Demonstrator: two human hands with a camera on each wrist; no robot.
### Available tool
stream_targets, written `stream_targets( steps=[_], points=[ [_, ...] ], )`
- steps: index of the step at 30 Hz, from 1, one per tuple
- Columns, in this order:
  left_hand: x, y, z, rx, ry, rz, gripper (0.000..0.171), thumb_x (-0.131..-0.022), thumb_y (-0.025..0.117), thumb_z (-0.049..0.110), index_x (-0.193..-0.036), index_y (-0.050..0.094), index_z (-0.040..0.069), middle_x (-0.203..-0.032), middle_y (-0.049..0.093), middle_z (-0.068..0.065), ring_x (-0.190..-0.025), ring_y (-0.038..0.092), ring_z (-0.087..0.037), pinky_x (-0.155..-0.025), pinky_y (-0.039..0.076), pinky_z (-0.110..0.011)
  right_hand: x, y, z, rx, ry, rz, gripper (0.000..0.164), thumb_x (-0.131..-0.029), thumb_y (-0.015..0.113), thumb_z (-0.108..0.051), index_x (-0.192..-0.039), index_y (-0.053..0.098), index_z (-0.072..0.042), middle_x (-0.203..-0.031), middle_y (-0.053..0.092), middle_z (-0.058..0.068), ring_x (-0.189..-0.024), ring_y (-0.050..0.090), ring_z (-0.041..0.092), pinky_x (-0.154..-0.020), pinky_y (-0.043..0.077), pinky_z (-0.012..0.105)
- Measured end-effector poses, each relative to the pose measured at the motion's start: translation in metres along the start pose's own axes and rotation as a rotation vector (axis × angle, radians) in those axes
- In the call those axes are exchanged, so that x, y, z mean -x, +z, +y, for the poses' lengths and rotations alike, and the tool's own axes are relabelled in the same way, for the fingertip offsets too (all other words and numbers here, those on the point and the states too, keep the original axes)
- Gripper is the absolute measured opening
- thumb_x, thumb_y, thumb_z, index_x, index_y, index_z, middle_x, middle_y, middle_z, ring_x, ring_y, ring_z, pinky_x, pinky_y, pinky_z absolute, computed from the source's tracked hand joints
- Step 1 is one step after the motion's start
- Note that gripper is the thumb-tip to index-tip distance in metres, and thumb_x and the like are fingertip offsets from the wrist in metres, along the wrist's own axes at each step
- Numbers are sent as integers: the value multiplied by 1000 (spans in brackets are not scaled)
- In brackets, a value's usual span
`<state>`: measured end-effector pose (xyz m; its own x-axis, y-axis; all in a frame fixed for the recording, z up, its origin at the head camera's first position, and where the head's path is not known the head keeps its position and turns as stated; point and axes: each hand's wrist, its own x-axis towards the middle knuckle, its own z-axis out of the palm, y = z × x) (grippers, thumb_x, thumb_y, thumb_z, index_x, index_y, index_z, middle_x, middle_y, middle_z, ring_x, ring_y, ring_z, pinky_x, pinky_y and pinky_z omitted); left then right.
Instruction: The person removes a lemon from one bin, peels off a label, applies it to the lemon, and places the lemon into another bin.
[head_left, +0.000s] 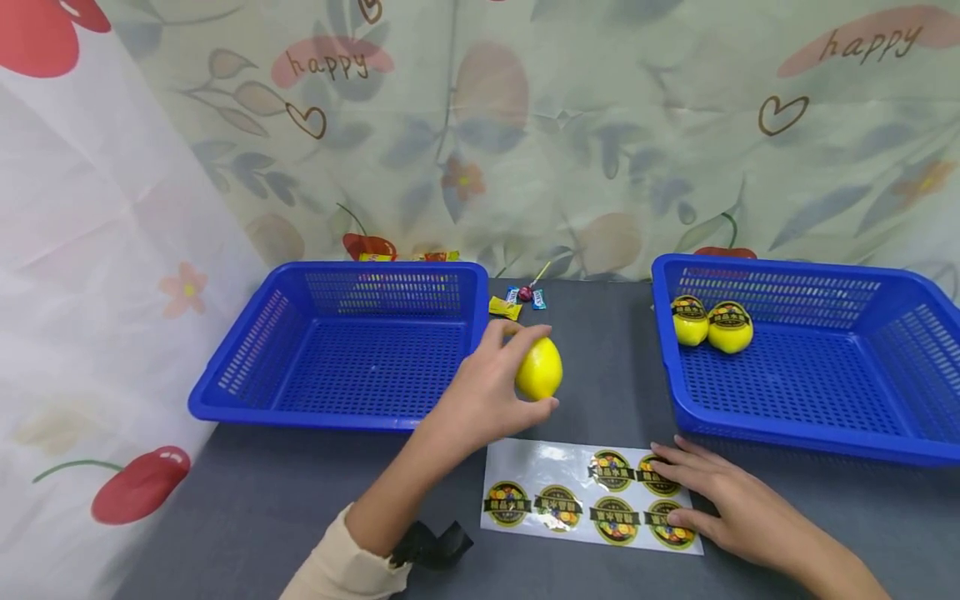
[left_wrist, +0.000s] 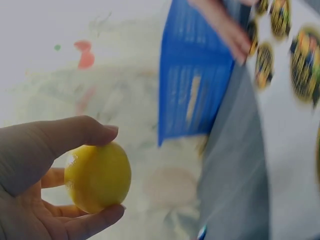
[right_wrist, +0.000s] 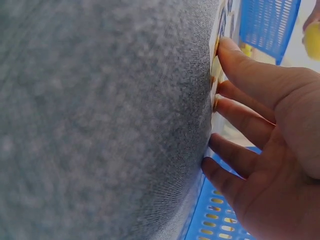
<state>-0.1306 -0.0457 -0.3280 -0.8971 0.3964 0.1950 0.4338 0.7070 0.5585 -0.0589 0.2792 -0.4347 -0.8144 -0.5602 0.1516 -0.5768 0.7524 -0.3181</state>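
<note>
My left hand grips a yellow lemon between thumb and fingers, raised over the grey table between two blue baskets. In the left wrist view the lemon shows a plain skin on its visible side. My right hand rests with spread fingers on the right end of a white sticker sheet. Several round black-and-gold stickers remain on the sheet, with bare white backing at its upper left. In the right wrist view, thumb and fingertips touch the sheet and table.
The left blue basket holds nothing visible. Two lemons bearing black stickers lie in the right blue basket. Wrapped candies and a lollipop lie at the back. A black strap-like piece is by the left sleeve.
</note>
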Motion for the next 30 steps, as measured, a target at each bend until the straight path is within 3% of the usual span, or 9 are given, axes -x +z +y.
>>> stream_targets(
  steps=[3, 5, 10, 16, 22, 30],
  points=[
    [0, 18, 9, -4, 19, -67, 80, -80, 85, 31, -149, 47, 22, -141, 42, -12, -98, 60, -23, -79, 54, -27, 0, -2, -1, -22, 33, -43, 54, -84, 79, -41, -130, 68, -15, -142, 57, 2, -132, 48, 37, -99, 46, 50],
    [-2, 30, 13, -6, 21, -108, 80, -81, 85, 31, -150, 46, 22, -142, 42, -12, -97, 61, -23, -78, 54, -24, 0, -3, -2, -42, 44, -58, 54, -85, 79, -41, -131, 68, -14, -142, 57, 3, -133, 47, 38, -96, 46, 57],
    [-17, 57, 11, -21, -9, -158, 79, -80, 85, 30, -149, 47, 21, -142, 43, -12, -100, 60, -24, -77, 53, -24, 0, -4, -3, -49, 45, -55, 54, -84, 80, -38, -130, 68, -13, -142, 57, 4, -132, 48, 39, -95, 46, 57],
    [-38, 76, -1, -57, -58, -208, 80, -80, 85, 27, -150, 47, 20, -143, 42, -12, -102, 59, -25, -80, 54, -27, 0, -4, -4, -39, 40, -48, 53, -84, 80, -37, -131, 68, -14, -142, 57, 3, -132, 48, 38, -95, 46, 57],
    [-48, 88, -13, -87, -68, -237, 80, -81, 84, 25, -150, 45, 19, -143, 43, -12, -106, 58, -26, -86, 53, -32, 0, -3, -4, -43, 45, -41, 53, -84, 81, -35, -130, 68, -13, -142, 57, 4, -133, 48, 38, -96, 45, 57],
    [-50, 91, -17, -123, -78, -241, 82, -82, 84, 33, -151, 44, 21, -144, 44, -11, -113, 57, -27, -93, 52, -40, -1, -3, -1, -37, 38, -34, 53, -84, 81, -36, -130, 69, -13, -142, 57, 4, -132, 48, 39, -96, 45, 57]
  ],
)
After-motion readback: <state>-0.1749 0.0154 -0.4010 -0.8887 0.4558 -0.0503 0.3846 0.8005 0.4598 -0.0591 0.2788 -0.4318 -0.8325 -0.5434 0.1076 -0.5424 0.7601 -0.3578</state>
